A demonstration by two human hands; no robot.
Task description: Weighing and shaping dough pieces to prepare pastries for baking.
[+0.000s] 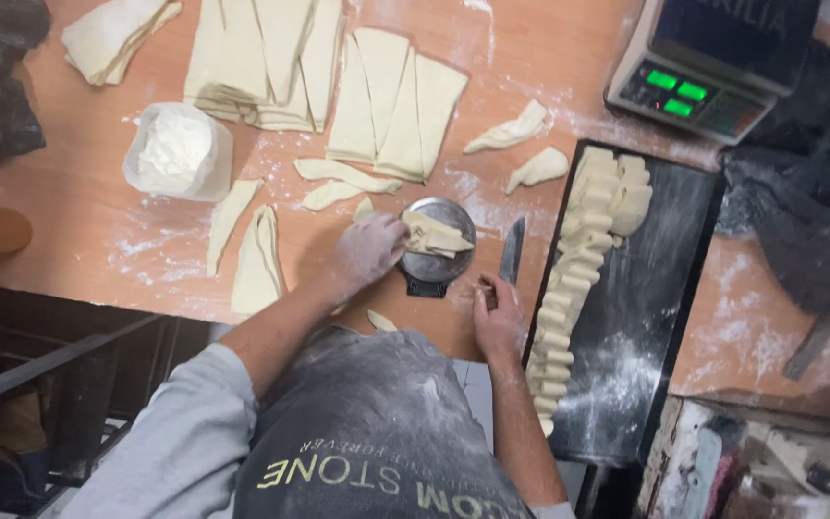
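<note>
Far left, upper part of frame: tub of flour (180,149) on the floured wooden table (79,207). Right of it, cut dough strips (256,255) lie flat, with stacked dough sheets (338,77) along the top centre. Centre: your left hand (367,252), floury, fingers curled, pinches a dough piece (434,235) on the small round scale pan (439,245). Just right, lower centre: your right hand (497,322) is wrapped tight around the handle of a knife (512,252), blade pointing to the top of the frame. Right of centre: black tray (665,288) carrying a row of rolled dough pieces (578,269). Upper right: larger digital scale (713,62).
</note>
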